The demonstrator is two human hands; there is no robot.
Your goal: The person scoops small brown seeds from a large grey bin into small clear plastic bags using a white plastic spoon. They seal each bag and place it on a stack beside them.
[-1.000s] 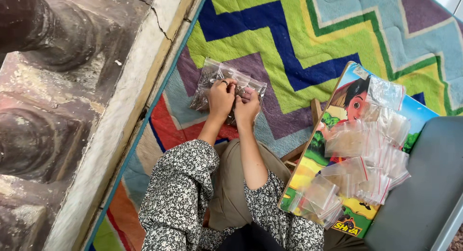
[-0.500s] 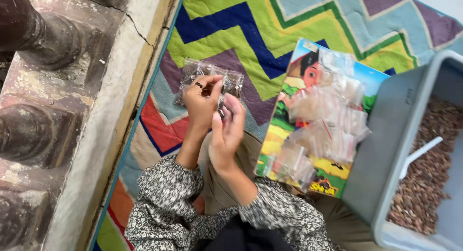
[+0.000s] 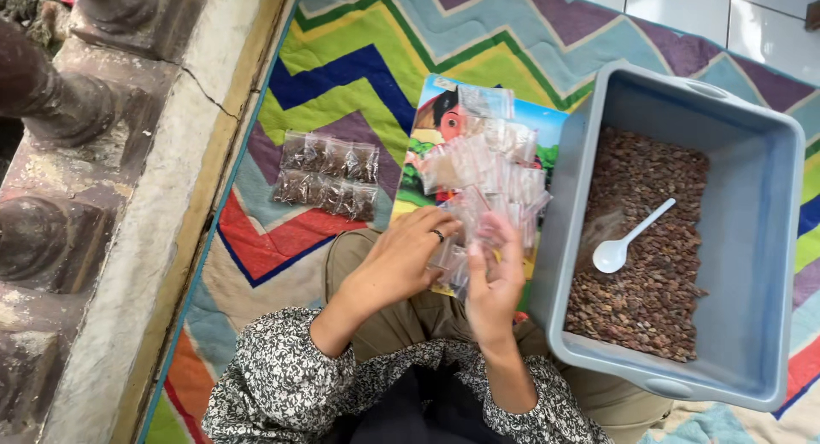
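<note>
Grey tub (image 3: 752,265) — white spoon (image 3: 628,239).

A zigzag-patterned mat (image 3: 359,60) in many colours covers the floor. Left: a weathered stone balustrade (image 3: 77,196) on a cracked concrete ledge (image 3: 184,196). Far right: white floor tiles (image 3: 726,13). Daylight illumination.

A single head-worn camera looks steeply down, close over the person's lap, taking in the zigzag mat (image 3: 359,77) from above.
</note>
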